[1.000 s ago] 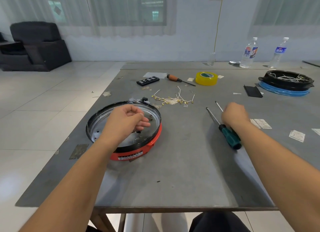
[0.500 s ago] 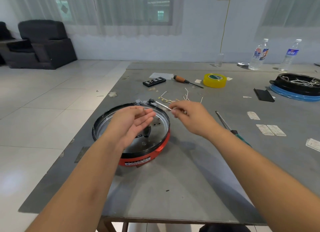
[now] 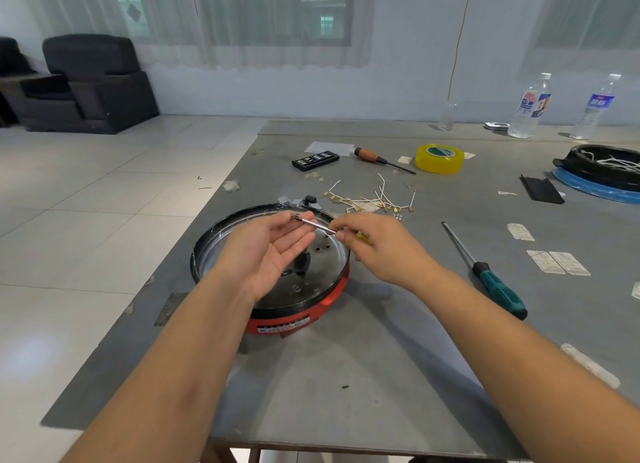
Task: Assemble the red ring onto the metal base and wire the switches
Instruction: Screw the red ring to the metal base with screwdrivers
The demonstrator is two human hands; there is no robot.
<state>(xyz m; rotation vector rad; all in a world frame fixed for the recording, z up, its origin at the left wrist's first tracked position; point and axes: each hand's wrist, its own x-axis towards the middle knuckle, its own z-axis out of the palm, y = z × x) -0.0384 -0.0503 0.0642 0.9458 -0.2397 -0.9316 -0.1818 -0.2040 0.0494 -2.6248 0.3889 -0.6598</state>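
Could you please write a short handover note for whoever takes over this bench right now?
Left hand: open, palm up, over the metal base.
Right hand: pinching a small screwdriver, tip resting at the left fingertips.
Red ring is already around the base, near the table's left edge.
Wires lie loose behind it; the green-handled screwdriver lies to the right.
Left: fastening, as far as visible, and all wiring.

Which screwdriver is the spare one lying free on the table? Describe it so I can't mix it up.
Start at the red ring near the table's front edge, then look right, past the right hand. The green-handled screwdriver lies there alone; unlike the orange-handled screwdriver by the yellow tape, it is nearer and has a long shaft.
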